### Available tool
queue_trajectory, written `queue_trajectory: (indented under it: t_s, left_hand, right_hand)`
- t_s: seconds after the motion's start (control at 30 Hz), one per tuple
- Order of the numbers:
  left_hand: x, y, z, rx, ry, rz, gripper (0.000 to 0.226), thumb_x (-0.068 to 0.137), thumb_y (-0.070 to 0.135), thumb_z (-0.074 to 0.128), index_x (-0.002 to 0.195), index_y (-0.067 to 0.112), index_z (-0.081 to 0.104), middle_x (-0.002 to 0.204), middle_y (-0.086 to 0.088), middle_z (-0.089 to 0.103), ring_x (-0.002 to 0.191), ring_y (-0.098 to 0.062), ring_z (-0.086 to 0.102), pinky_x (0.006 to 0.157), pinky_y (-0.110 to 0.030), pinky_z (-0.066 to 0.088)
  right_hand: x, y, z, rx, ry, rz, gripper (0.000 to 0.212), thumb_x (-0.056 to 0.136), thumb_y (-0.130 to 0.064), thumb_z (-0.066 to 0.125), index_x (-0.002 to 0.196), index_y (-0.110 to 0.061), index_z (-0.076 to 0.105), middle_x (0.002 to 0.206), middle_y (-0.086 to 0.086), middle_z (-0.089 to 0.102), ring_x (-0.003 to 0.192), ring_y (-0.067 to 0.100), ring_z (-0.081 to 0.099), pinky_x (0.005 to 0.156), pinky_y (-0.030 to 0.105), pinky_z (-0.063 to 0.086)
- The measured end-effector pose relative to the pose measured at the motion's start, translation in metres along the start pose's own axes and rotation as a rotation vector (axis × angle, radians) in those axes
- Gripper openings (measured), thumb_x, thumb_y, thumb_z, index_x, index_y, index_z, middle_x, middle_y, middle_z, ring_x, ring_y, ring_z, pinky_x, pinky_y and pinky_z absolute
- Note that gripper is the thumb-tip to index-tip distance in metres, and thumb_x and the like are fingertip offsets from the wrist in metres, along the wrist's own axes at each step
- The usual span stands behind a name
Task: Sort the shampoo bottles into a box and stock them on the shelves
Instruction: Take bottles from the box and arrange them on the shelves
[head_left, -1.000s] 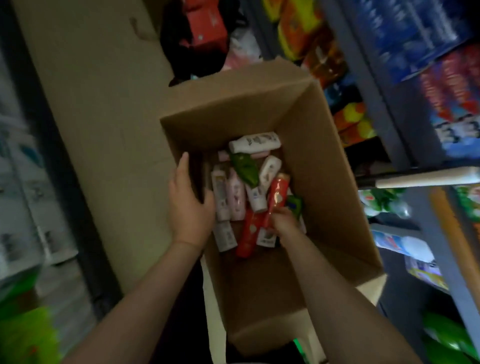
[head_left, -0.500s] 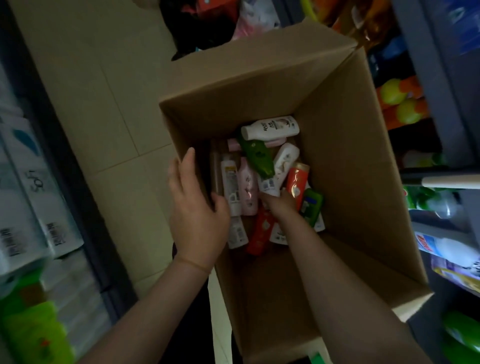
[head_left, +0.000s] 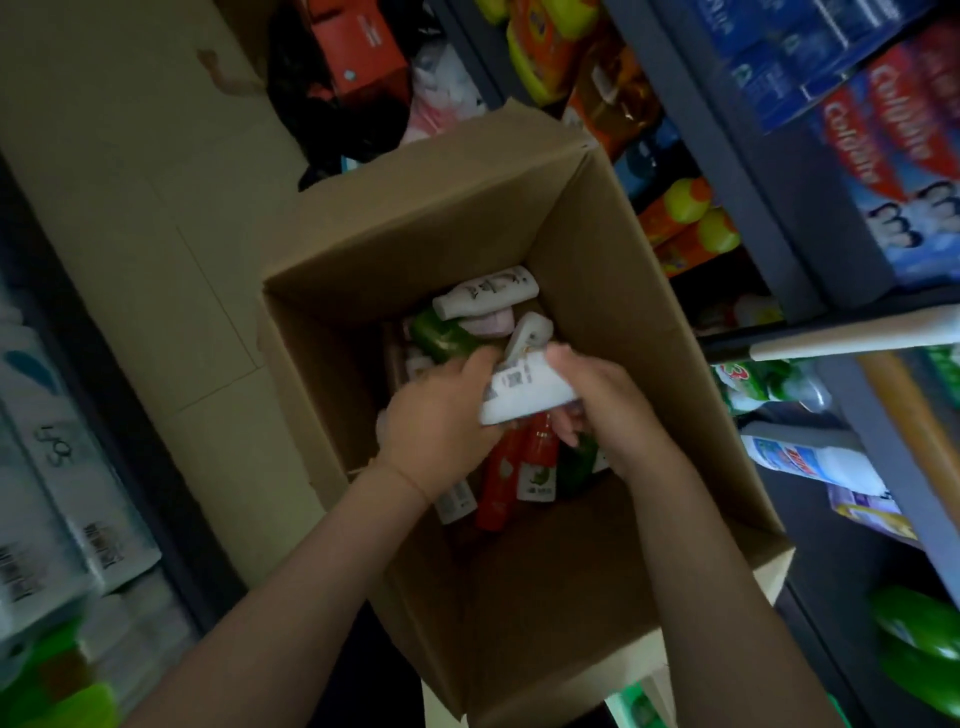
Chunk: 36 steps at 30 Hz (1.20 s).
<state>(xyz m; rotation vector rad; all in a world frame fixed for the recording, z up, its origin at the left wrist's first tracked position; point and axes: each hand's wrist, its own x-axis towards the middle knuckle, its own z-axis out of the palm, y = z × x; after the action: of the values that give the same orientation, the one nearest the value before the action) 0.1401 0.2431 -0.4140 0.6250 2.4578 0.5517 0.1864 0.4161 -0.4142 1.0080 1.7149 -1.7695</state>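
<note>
Two hands work inside our open cardboard box (head_left: 613, 291), seen from the single head view. We take the box as the landmark for every position below.

Our left hand (head_left: 441, 415) and right hand (head_left: 608, 400) meet above the middle of the box and grip one white bottle (head_left: 524, 389) between them. The left fingers curl round its near end; the right fingers and thumb wrap its other side. A printed code label faces up on the bottle. It is lifted clear of the pile under it.

Under the hands, on the box floor, lie more shampoo bottles. At the far wall of the box a second white bottle (head_left: 485, 293) lies on its side. Just nearer than it sit a green bottle (head_left: 441, 338) and a pale pink bottle (head_left: 493, 325), touching each other. Nearer to us than the hands, two red bottles (head_left: 519, 467) lie side by side, pointing along the length of the box, with a dark green one (head_left: 579, 462) just to their right. The near half of the box floor shows bare cardboard.

To the right of the box stand dark shelves (head_left: 727, 156) holding toothpaste cartons (head_left: 883, 130), orange-and-yellow bottles (head_left: 685, 223) and a white bottle with a blue label (head_left: 810, 462). To the left of the box we see tiled floor (head_left: 130, 208) and white cartons (head_left: 62, 467). Beyond the far flap lies a red carton (head_left: 363, 47).
</note>
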Motion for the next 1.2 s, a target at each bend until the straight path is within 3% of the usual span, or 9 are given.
queue_trajectory:
  t_s: [0.1,0.27,0.33,0.43,0.57,0.77,0.93,1.1,1.2]
  left_hand:
    - [0.004,0.002,-0.01,-0.585,0.041,-0.255,0.043,0.087,0.039,0.072,0.124,0.032,0.051,0.109,0.008,0.063,0.096,-0.013,0.063,0.074,-0.031,0.055]
    - [0.009,-0.009,-0.011,-1.451,0.003,-0.723,0.038,0.092,0.033,0.068,0.125,0.018,0.058,0.103,-0.013,0.071,0.087,-0.028,0.069,0.081,-0.049,0.059]
    - [0.012,-0.02,-0.003,-1.452,0.012,-0.837,0.038,0.091,0.043,0.067,0.12,0.019,0.062,0.103,-0.008,0.074,0.093,-0.027,0.072,0.088,-0.051,0.058]
    - [0.02,-0.031,0.007,-1.399,0.046,-1.014,0.051,0.085,0.057,0.067,0.117,0.019,0.064,0.104,-0.01,0.074,0.095,-0.029,0.072,0.09,-0.052,0.056]
    - [0.03,-0.039,0.012,-1.416,0.061,-1.101,0.055,0.082,0.062,0.068,0.115,0.018,0.064,0.102,-0.011,0.074,0.092,-0.029,0.072,0.089,-0.051,0.056]
    - [0.027,-0.047,0.02,-1.438,0.058,-1.072,0.051,0.085,0.059,0.067,0.115,0.018,0.064,0.1,-0.011,0.076,0.092,-0.03,0.074,0.086,-0.05,0.058]
    - [0.027,-0.044,0.016,-1.457,0.061,-0.985,0.048,0.088,0.055,0.065,0.115,0.016,0.064,0.083,-0.006,0.072,0.068,-0.02,0.069,0.076,-0.039,0.06]
    - [0.013,-0.026,0.002,-1.362,0.164,-0.865,0.035,0.09,0.05,0.065,0.111,0.022,0.065,0.089,-0.004,0.073,0.073,-0.018,0.07,0.066,-0.032,0.058]
    - [-0.005,-0.004,-0.015,-1.385,0.203,-0.765,0.024,0.09,0.039,0.069,0.108,0.023,0.065,0.08,0.001,0.074,0.066,-0.014,0.07,0.06,-0.031,0.058]
  right_hand:
    - [0.021,-0.003,0.007,0.166,0.101,0.024,0.061,0.101,-0.056,0.035,0.091,-0.008,0.07,0.058,0.006,0.06,0.052,0.019,0.058,0.052,0.026,0.047]
    - [0.085,0.04,0.025,0.007,0.221,0.132,0.022,0.101,-0.024,0.05,0.109,-0.012,0.067,0.11,0.014,0.069,0.091,0.023,0.066,0.079,0.036,0.058]
    - [0.11,0.06,0.036,-0.188,0.188,0.106,0.026,0.101,-0.02,0.049,0.121,-0.01,0.063,0.115,0.008,0.063,0.102,0.023,0.06,0.092,0.037,0.051]
    - [0.135,0.078,0.055,-0.361,0.145,-0.031,0.021,0.099,-0.022,0.052,0.118,-0.023,0.061,0.108,-0.006,0.059,0.1,0.013,0.055,0.088,0.031,0.047]
    - [0.185,0.127,0.062,-0.519,0.159,-0.045,0.026,0.088,-0.04,0.059,0.115,-0.038,0.057,0.111,-0.004,0.064,0.105,0.02,0.061,0.092,0.044,0.053]
    - [0.187,0.115,0.074,-0.626,0.067,0.0,0.041,0.086,-0.039,0.07,0.12,-0.018,0.062,0.113,0.01,0.068,0.105,0.03,0.062,0.09,0.04,0.051]
    - [0.161,0.093,0.075,-0.347,0.072,0.004,0.036,0.089,-0.028,0.07,0.122,-0.016,0.063,0.106,0.002,0.065,0.099,0.019,0.061,0.084,0.031,0.05]
    - [0.104,0.053,0.048,-0.225,0.183,-0.062,0.014,0.085,-0.033,0.074,0.092,-0.021,0.068,0.087,-0.003,0.069,0.087,0.018,0.067,0.071,0.028,0.052]
    - [0.045,0.021,0.021,-0.177,0.206,-0.144,0.022,0.083,-0.035,0.076,0.099,-0.02,0.07,0.092,-0.004,0.071,0.088,0.013,0.067,0.074,0.029,0.054]
